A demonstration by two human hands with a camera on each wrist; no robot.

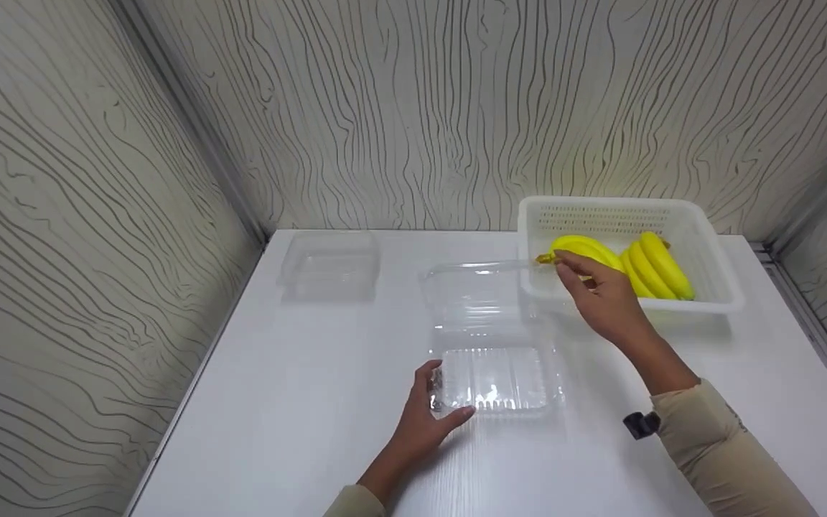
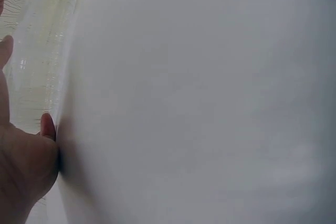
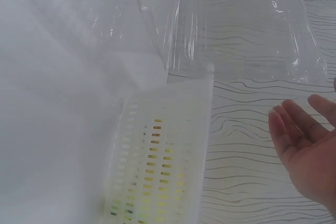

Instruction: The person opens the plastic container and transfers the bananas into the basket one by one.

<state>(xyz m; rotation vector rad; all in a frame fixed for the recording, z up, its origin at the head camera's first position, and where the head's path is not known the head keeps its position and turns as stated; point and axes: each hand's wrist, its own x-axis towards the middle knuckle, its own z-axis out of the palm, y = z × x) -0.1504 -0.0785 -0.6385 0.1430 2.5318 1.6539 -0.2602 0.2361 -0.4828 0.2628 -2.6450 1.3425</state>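
Observation:
My left hand (image 1: 428, 424) grips the near left corner of an unfolded clear plastic clamshell box (image 1: 496, 380), thumb along the front edge and fingers at the side. The box's lid (image 1: 482, 291) is raised behind it, its right end overlapping the basket's corner. In the left wrist view, the hand (image 2: 26, 156) spreads around the see-through box (image 2: 37, 66). My right hand (image 1: 604, 294) hovers over a white basket (image 1: 600, 202), fingertips in line with the stem of a yellow banana bunch (image 1: 586, 246). The right wrist view shows this hand (image 3: 310, 156) with bent fingers holding nothing.
Another banana bunch (image 1: 657, 266) lies in the basket on the right. A second clear plastic container (image 1: 331, 266) stands at the table's back left. Wood-patterned panels (image 1: 413, 115) rise behind and beside the white table (image 1: 277, 402).

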